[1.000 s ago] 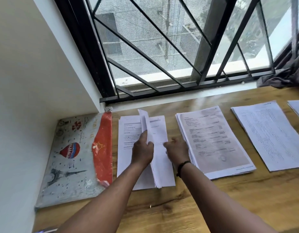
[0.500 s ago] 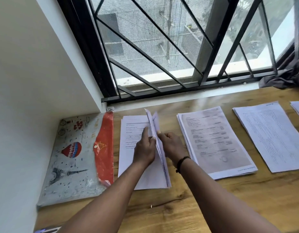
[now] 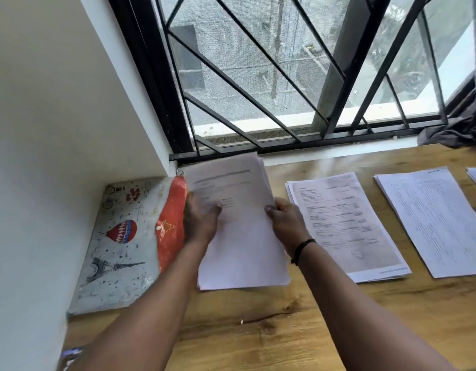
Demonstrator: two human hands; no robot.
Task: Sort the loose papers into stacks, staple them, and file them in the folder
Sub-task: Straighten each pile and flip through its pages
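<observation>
At centre frame a sheaf of papers point(image 3: 239, 223) is gripped at its two long edges, the left hand point(image 3: 200, 223) curled round the left edge with the thumb laid across the top sheet, the right hand point(image 3: 286, 223) pinching the right edge. The top of the sheaf looks raised toward the window while its lower edge sits at the wooden desk point(image 3: 285, 330). A loosened grip could let sheets fan or slide apart before stapling. The folder point(image 3: 124, 236) lies closed just beside it at left; a neighbouring stack point(image 3: 346, 226) is just beside the right hand and could be brushed and mixed in. No stapler is seen.
</observation>
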